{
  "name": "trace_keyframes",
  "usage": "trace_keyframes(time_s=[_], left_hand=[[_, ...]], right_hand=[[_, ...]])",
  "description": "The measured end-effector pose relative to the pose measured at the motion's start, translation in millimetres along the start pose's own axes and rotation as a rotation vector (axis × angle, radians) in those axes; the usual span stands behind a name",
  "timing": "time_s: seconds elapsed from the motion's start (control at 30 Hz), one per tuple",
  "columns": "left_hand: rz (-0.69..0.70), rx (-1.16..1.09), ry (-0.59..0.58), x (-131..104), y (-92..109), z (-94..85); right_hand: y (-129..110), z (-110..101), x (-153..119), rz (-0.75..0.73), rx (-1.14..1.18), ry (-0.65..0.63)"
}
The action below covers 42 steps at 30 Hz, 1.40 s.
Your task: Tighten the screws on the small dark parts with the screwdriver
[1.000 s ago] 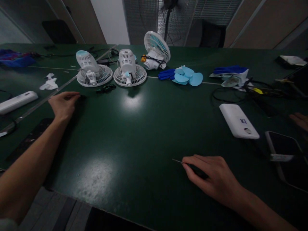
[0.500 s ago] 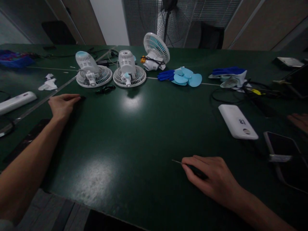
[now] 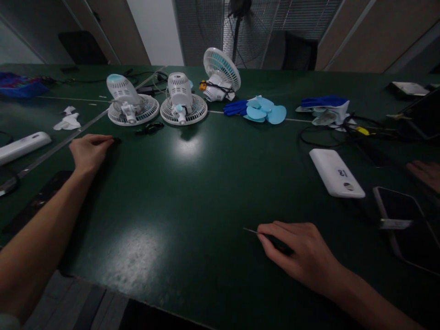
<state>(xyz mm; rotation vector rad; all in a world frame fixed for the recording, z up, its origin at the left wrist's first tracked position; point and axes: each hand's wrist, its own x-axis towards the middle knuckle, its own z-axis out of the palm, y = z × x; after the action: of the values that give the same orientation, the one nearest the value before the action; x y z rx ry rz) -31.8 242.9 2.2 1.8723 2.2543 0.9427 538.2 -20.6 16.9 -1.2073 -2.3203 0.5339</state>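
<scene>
My right hand (image 3: 297,250) rests on the green table (image 3: 192,192), fingers closed round the dark handle of a screwdriver (image 3: 280,245); its thin metal shaft points left. Far to the left, my left hand (image 3: 90,151) pinches a small dark thing (image 3: 117,140) at the tabletop, too small and dim to name. Just beyond that hand lie a white fan (image 3: 132,107), its grille face down, and a small black bundle (image 3: 150,128). A second white fan (image 3: 182,105) lies grille down beside the first.
A third fan (image 3: 222,73), blue gloves (image 3: 235,107) and light-blue fan blades (image 3: 266,111) lie at the back. To the right are a white power bank (image 3: 336,174), a phone (image 3: 400,206), cables and another person's hand (image 3: 424,173). Crumpled tissue (image 3: 68,120) and a white case (image 3: 25,146) lie left.
The whole view has shifted very slightly. Both hands keep their grips and places on the table; nothing has been picked up or let go.
</scene>
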Motion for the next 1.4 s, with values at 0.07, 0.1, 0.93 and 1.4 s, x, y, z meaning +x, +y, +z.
trace_keyframes(time_s=[0.07,0.1,0.93,1.4], left_hand=[[0.122,0.085,0.075,-2,2,1.4],[0.178,0.123,0.106,-3,4,2.0],[0.083,0.119,0.046,-13,20,-5.7],[0.318,-0.218,-0.326,-77,112,10.4]], right_hand=[[1,0,-1,0.002,-0.010,-0.015],[1,0,-1,0.004,-0.019,-0.016],[2,2,-2,-0.001,-0.018,-0.008],[-4,-1,4,-0.007,-0.040,0.009]])
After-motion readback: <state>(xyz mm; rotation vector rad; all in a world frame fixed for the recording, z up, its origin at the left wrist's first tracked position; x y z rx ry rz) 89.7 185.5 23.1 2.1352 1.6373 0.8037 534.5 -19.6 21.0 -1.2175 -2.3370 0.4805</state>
